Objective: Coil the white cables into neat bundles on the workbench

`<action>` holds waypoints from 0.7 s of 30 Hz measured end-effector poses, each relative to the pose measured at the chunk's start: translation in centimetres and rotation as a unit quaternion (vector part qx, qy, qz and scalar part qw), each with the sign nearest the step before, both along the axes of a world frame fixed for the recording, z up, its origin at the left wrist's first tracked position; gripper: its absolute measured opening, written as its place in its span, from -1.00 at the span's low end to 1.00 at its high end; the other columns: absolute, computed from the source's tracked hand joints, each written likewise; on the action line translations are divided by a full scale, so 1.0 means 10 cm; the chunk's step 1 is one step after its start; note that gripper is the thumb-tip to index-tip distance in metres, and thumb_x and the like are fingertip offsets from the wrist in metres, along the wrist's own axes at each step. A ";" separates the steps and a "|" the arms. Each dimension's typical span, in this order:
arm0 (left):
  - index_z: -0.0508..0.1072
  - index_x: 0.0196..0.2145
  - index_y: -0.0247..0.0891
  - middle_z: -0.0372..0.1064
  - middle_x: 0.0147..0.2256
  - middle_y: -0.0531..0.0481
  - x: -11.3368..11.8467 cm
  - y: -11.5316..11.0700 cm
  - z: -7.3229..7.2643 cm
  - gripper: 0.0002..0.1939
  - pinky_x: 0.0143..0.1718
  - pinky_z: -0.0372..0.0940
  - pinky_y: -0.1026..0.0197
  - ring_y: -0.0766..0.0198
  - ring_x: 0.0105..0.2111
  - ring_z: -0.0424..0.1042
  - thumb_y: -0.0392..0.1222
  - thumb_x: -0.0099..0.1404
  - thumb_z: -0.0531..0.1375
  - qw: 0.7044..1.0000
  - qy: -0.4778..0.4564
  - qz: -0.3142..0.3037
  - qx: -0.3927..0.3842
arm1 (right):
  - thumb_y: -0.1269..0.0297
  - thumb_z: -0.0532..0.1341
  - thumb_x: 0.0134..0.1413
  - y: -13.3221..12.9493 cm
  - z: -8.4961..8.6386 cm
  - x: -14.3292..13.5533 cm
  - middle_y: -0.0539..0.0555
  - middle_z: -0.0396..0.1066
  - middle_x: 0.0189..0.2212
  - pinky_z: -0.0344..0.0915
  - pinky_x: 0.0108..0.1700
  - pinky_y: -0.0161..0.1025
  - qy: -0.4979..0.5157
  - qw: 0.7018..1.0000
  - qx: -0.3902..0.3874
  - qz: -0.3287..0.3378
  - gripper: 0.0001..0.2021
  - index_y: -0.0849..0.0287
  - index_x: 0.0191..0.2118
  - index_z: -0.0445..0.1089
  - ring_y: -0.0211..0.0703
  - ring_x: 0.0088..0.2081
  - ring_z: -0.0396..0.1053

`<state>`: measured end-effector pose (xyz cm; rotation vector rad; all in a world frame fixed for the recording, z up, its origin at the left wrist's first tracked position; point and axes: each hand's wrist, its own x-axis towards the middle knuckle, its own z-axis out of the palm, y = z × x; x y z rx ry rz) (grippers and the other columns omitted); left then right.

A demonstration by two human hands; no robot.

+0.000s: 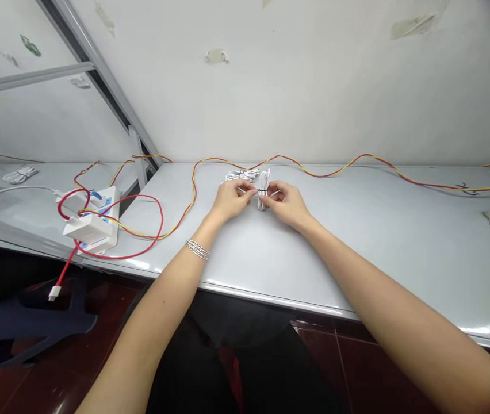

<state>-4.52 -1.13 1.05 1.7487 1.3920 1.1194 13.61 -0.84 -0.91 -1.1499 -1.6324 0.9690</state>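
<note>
A coiled white cable [264,198] stands upright between my hands, with a thin black tie [262,190] round its middle. My right hand [287,202] is closed, its thumb and fingers gripping the coil from the right. The fingertips of my left hand [233,199] are pinched together at the left end of the black tie, close against the coil. Just behind my left hand lies a second white cable bundle [241,175], also with dark tie on it, partly covered by my fingers.
A white power strip [113,198] with chargers plugged in and a looped red cable [161,214] stands on the left. Red and yellow wires [314,174] run along the back of the grey table [271,259]. Loose black ties [467,190] and another white bundle [19,175] lie farther off.
</note>
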 end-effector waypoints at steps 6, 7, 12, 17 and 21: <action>0.52 -0.39 -0.31 0.47 -0.52 -0.01 0.01 -0.01 0.02 -0.86 -0.47 0.28 0.26 0.29 -0.55 0.47 -0.17 0.24 0.31 1.000 -0.010 0.005 0.002 | 0.03 0.37 -0.10 0.00 -0.02 -0.01 0.04 0.46 -0.32 0.28 -0.37 -0.26 0.014 1.000 0.026 0.000 -0.62 0.18 -0.22 0.43 -0.22 -0.43 0.39; 0.52 -0.39 -0.31 0.46 -0.52 -0.01 0.01 -0.01 0.03 -0.85 -0.48 0.27 0.27 0.30 -0.56 0.45 -0.17 0.24 0.31 1.000 -0.016 0.004 -0.001 | 0.03 0.37 -0.10 0.00 -0.02 -0.01 0.04 0.46 -0.31 0.29 -0.35 -0.24 0.016 0.999 0.029 0.000 -0.63 0.18 -0.21 0.44 -0.22 -0.42 0.39; 0.50 -0.40 -0.31 0.41 -0.55 0.02 0.02 -0.02 0.04 -0.85 -0.51 0.26 0.29 0.34 -0.59 0.40 -0.17 0.24 0.31 0.999 -0.034 -0.003 -0.017 | 0.08 0.40 -0.15 -0.01 0.02 -0.01 0.00 0.40 -0.40 0.26 -0.32 -0.24 0.013 0.997 0.063 -0.038 -0.65 0.16 -0.22 0.53 -0.26 -0.44 0.28; 0.49 -0.41 -0.31 0.38 -0.56 0.03 0.03 -0.03 0.05 -0.87 -0.50 0.27 0.27 0.35 -0.59 0.37 -0.20 0.25 0.29 0.998 -0.051 -0.015 -0.043 | 0.13 0.38 -0.06 -0.06 0.07 -0.01 -0.07 0.32 -0.62 0.23 -0.41 -0.25 0.035 0.999 0.002 -0.022 -0.61 0.20 -0.10 0.58 -0.24 -0.54 0.28; 0.48 -0.43 -0.31 0.36 -0.56 0.05 0.03 -0.03 0.07 -0.87 -0.49 0.26 0.28 0.37 -0.58 0.34 -0.21 0.23 0.31 0.996 -0.069 -0.021 -0.056 | 0.19 0.36 -0.03 -0.08 0.07 -0.03 0.00 0.47 -0.57 0.36 -0.37 -0.22 0.058 0.998 -0.039 -0.011 -0.60 0.20 -0.04 0.57 -0.13 -0.48 0.46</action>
